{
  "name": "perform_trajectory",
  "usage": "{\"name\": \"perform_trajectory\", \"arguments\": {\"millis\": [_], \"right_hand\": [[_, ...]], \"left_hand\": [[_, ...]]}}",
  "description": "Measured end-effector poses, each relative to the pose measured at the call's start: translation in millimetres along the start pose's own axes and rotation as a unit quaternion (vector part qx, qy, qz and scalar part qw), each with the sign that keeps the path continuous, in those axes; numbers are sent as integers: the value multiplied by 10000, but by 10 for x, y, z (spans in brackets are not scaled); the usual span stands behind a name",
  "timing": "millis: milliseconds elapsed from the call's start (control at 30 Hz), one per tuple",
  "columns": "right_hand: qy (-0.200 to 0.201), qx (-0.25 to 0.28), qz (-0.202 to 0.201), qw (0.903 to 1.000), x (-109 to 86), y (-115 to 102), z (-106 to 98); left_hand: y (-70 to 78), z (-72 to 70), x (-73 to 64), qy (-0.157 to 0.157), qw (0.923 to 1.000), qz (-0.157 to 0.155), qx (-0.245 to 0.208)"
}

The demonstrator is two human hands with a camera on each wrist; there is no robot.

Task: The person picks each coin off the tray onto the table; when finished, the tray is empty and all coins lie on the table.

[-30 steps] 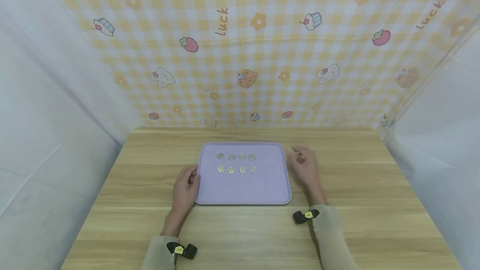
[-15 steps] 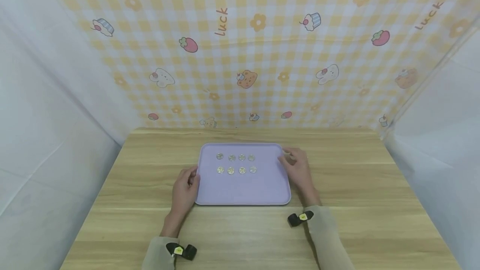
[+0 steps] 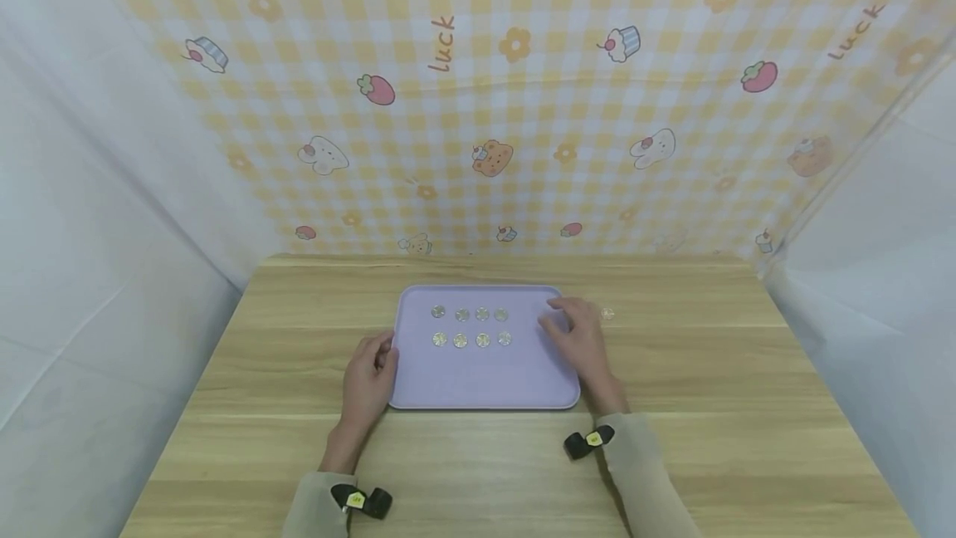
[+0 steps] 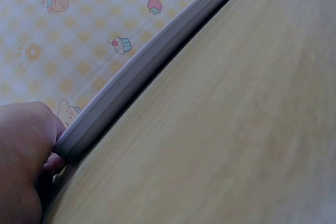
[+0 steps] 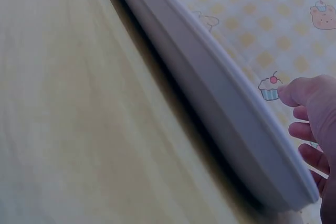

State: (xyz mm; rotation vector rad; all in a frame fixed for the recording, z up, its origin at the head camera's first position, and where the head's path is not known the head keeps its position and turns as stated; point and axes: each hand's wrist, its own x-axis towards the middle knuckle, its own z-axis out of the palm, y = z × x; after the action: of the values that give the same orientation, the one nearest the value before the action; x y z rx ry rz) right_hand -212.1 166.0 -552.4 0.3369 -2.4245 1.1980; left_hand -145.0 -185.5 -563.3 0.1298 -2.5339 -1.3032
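A purple tray (image 3: 523, 380) lies on the wooden table, with several small shiny coin-like discs (image 3: 460, 340) on it in two rows, left of centre. At the tray's left edge my left hand (image 3: 368, 376) grips the rim; the left wrist view shows the hand (image 4: 23, 150) around the tray's near corner. My right hand (image 3: 581, 339) hovers over the tray's right side, thumb and fingers apart. In the right wrist view nothing shows between the fingers of this hand (image 5: 315, 114). A pale round disc (image 3: 608, 314) lies on the table just right of it.
The wooden table (image 3: 478, 471) extends around the tray on all sides. Behind it hangs a yellow checked cloth (image 3: 478, 106) with cartoon prints. White sheets (image 3: 881, 272) close off both sides. Each sleeve carries a small black wrist camera (image 3: 362, 500).
My right hand has moved left from beside the tray to above its right part. The pale disc on the table has come into view. The left hand and the rows of discs stay put.
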Motion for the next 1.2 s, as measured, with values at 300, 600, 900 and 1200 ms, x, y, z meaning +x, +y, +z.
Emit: {"name": "perform_trajectory", "arguments": {"millis": [300, 600, 900, 1200], "right_hand": [[-55, -189, -83, 9998, -15, -90, 62], [-252, -328, -4, 9991, -37, -231, 156], [-339, -392, -351, 9980, -74, -252, 268], [-485, -419, -357, 9973, -129, -354, 348]], "left_hand": [[-2, -4, -3, 23, 10000, 26, 42], [15, -23, -13, 19, 10000, -38, 67], [30, -23, -5, -6, 10000, -25, 66], [36, -13, -5, 34, 10000, 23, 85]]}}
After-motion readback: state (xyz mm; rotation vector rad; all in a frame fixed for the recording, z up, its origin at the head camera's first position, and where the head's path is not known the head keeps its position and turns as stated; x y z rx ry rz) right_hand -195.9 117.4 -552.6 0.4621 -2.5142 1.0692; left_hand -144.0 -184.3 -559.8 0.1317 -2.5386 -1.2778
